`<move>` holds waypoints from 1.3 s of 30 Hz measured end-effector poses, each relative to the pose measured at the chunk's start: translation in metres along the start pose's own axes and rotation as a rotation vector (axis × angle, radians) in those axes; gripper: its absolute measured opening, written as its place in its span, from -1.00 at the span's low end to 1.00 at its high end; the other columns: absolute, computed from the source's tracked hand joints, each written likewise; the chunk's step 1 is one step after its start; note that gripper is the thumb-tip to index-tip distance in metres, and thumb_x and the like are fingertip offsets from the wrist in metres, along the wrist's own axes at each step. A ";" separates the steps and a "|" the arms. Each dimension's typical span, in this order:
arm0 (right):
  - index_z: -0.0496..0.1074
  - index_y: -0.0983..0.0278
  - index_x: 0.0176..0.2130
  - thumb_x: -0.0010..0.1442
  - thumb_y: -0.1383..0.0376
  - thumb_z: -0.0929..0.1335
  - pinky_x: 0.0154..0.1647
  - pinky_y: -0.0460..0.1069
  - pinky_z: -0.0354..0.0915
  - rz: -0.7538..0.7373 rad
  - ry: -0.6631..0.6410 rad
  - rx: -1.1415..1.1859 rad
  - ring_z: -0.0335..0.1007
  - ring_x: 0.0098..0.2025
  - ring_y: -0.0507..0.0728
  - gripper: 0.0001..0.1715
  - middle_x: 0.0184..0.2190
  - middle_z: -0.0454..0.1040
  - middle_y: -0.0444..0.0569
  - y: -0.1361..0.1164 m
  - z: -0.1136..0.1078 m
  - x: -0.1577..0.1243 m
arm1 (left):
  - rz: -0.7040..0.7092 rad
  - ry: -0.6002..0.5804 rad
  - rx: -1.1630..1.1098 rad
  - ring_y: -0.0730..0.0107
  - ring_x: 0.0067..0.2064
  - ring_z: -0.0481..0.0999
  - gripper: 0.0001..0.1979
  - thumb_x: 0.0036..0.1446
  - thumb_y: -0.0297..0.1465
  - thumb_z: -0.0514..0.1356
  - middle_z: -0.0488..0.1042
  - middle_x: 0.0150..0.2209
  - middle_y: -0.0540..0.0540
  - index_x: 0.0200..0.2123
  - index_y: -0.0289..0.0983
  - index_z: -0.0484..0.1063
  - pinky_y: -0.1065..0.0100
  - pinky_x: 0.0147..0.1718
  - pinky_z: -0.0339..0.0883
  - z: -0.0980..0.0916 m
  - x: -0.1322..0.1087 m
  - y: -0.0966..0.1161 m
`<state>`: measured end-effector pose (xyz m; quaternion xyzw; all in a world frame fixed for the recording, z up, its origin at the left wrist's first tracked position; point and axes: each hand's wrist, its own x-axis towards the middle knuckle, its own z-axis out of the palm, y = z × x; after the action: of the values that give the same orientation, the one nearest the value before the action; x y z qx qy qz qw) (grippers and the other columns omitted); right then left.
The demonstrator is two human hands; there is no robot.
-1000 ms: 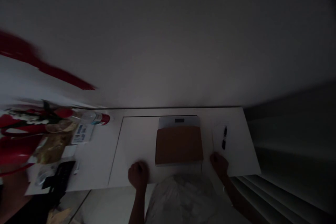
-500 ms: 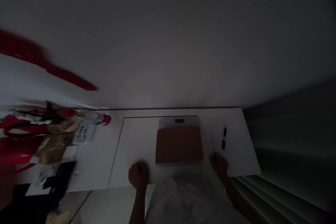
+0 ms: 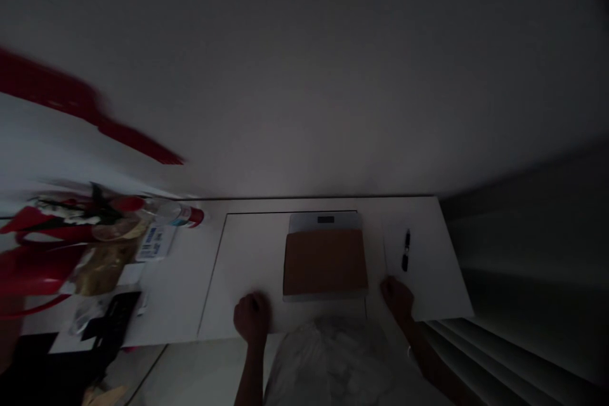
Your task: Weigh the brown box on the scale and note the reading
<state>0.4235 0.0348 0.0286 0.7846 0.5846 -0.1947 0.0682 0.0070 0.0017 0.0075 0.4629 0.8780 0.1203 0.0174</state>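
Note:
My left hand (image 3: 252, 316) is closed in a fist near the table's front edge, left of the scale; the dark hollow in its curled fingers shows no object. My right hand (image 3: 398, 297) also rests closed on the table, to the scale's right, with nothing visible in it. Between them, apart from both, a flat brown cardboard-like piece (image 3: 325, 262) lies on a grey digital scale (image 3: 304, 222), leaving its small dark display uncovered. A black pen (image 3: 406, 250) lies on a pale sheet of paper (image 3: 423, 279) beyond my right hand.
On the left of the white table (image 3: 183, 298) stand a bottle with a red label (image 3: 191, 216), a white box with blue print (image 3: 156, 242), a red bag-like item (image 3: 40, 266) and white flowers (image 3: 64, 211). A dark object (image 3: 117, 317) lies in front. A wall rises behind.
The view has shifted slightly, so the things on the left appear a little further right. Both hands stay closed in the same places.

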 end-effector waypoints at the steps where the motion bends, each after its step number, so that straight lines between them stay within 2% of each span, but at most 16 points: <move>1: 0.47 0.24 -0.34 0.32 0.14 0.13 -0.43 -0.08 -0.03 -0.001 0.002 -0.003 0.40 -0.38 0.06 -0.56 -0.42 0.53 -0.06 0.000 0.001 0.000 | 0.004 0.003 -0.005 0.30 -0.38 0.23 -0.67 0.25 -0.27 -0.12 0.28 -0.49 -0.07 -0.57 -0.18 0.12 0.27 -0.35 -0.02 0.000 0.000 0.000; 7: 0.46 0.25 -0.33 0.34 0.15 0.13 -0.44 -0.08 -0.06 -0.017 0.007 -0.019 0.39 -0.39 0.06 -0.57 -0.42 0.53 -0.05 0.001 0.003 0.001 | 0.002 -0.013 -0.008 0.29 -0.40 0.21 -0.68 0.24 -0.27 -0.11 0.29 -0.50 -0.08 -0.57 -0.17 0.13 0.26 -0.37 -0.03 0.003 0.000 -0.002; 14: 0.46 0.25 -0.34 0.34 0.16 0.14 -0.46 -0.08 -0.10 -0.006 -0.014 -0.028 0.38 -0.42 0.05 -0.58 -0.43 0.53 -0.06 -0.001 0.000 0.001 | 0.032 0.039 -0.014 0.29 -0.39 0.22 -0.68 0.25 -0.27 -0.12 0.29 -0.50 -0.07 -0.56 -0.16 0.11 0.26 -0.35 -0.01 0.006 -0.001 -0.005; 30: 0.46 0.24 -0.32 0.34 0.15 0.12 -0.45 -0.09 -0.07 0.004 -0.024 -0.017 0.40 -0.40 0.05 -0.56 -0.42 0.53 -0.07 -0.002 -0.003 0.000 | -0.031 -0.044 0.007 0.27 -0.39 0.21 -0.67 0.23 -0.27 -0.12 0.29 -0.50 -0.09 -0.58 -0.17 0.14 0.25 -0.38 -0.05 0.000 0.002 0.000; 39: 0.47 0.24 -0.32 0.34 0.15 0.13 -0.44 -0.07 -0.06 -0.001 -0.027 -0.019 0.42 -0.38 0.07 -0.57 -0.42 0.53 -0.05 -0.002 -0.004 0.000 | -0.046 -0.040 -0.049 0.26 -0.36 0.24 -0.68 0.23 -0.27 -0.10 0.31 -0.49 -0.10 -0.58 -0.16 0.10 0.26 -0.34 0.00 -0.002 0.001 0.002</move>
<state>0.4224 0.0370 0.0319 0.7810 0.5858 -0.1997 0.0832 0.0075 0.0036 0.0102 0.4443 0.8847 0.1322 0.0491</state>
